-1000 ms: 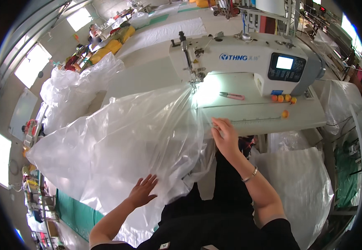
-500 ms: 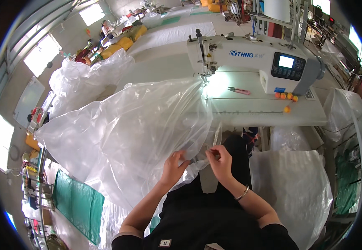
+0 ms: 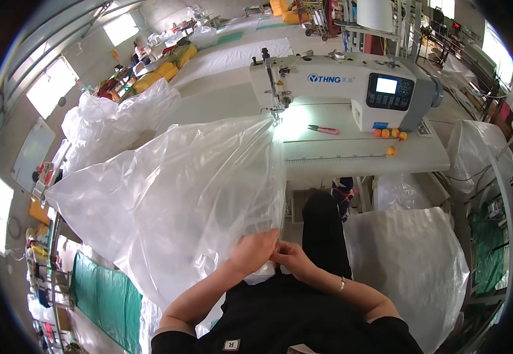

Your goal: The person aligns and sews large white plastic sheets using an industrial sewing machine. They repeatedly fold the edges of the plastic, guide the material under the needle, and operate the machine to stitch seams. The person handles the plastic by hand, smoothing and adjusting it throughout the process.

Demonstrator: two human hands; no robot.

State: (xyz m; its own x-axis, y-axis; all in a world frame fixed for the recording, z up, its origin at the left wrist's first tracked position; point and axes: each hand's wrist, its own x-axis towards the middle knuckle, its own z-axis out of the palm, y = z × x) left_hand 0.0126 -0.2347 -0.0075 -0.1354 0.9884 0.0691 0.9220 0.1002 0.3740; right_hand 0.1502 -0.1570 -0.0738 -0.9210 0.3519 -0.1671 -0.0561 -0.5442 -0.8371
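A large sheet of clear plastic film [image 3: 168, 183] spreads over the left of the table and hangs toward my lap. Its upper right corner sits under the needle area of a white sewing machine [image 3: 321, 85], whose lamp is lit. My left hand [image 3: 257, 252] and my right hand [image 3: 292, 258] meet at the film's right edge, close to my body. Both have their fingers closed on that edge, the right one pinching it. The left fingertips are partly hidden behind the hand.
Pink-handled thread snips [image 3: 324, 129] and several small orange-yellow fruits [image 3: 391, 151] lie on the machine table [image 3: 351, 162]. Crumpled plastic film [image 3: 112, 121] heaps at the far left. More folded film [image 3: 407, 253] hangs at my right. Green sheeting [image 3: 104, 301] lies at lower left.
My hands have come together lower down and closed on the film's edge, which is now drawn straighter from the needle. The whole view has shifted slightly.
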